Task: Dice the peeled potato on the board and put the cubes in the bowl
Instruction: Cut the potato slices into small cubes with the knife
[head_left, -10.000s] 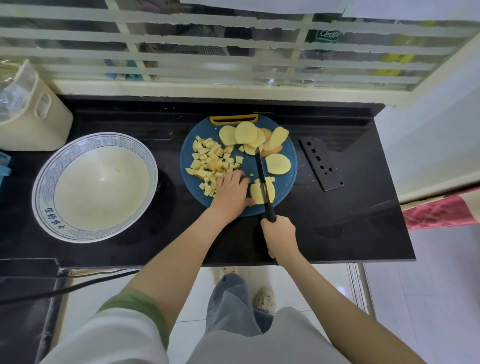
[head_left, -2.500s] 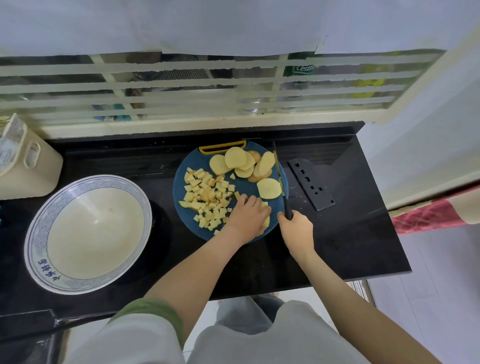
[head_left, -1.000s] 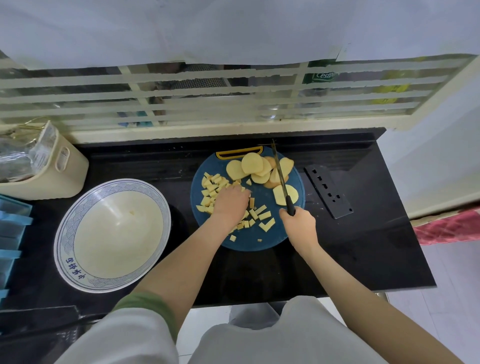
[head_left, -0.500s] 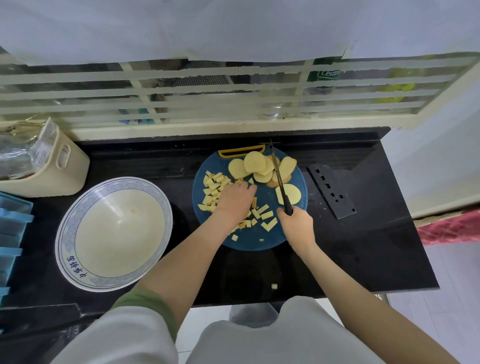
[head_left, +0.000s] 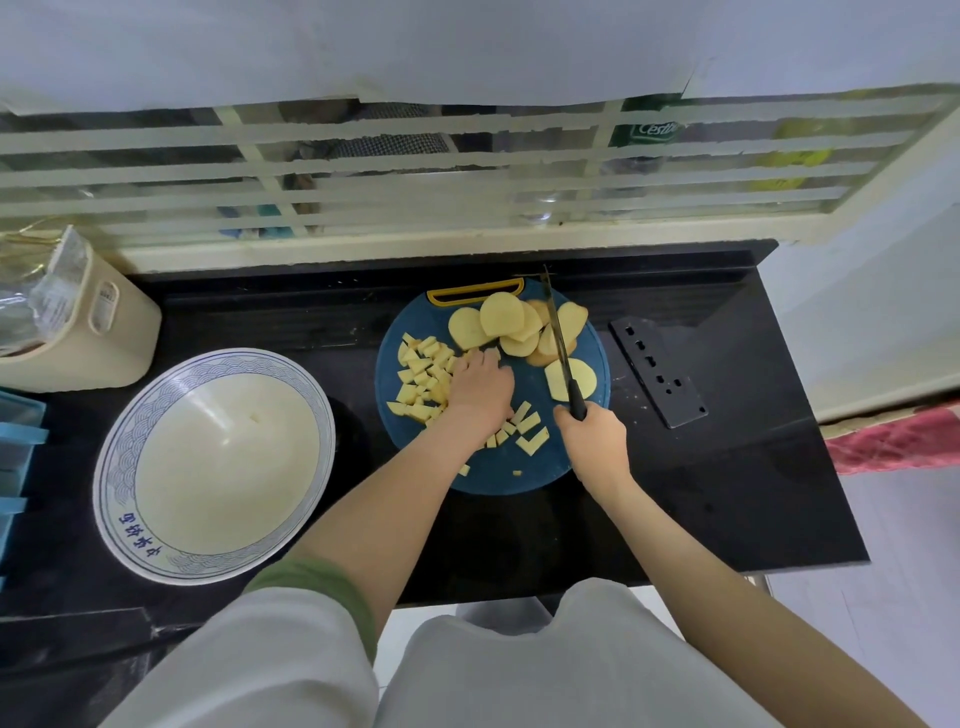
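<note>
On black counter, below barred window, sits blue board.

On the round blue board, flat pale potato slices pile up at 12 o'clock under the black knife, small cubes heap at 9 o'clock, short sticks lie near 5 o'clock, and the big white blue-rimmed bowl sits at the board's 8 o'clock.

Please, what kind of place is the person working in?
Probably a home kitchen: a black counter under a barred window, with potato slices on a board, a knife and a bowl.
</note>
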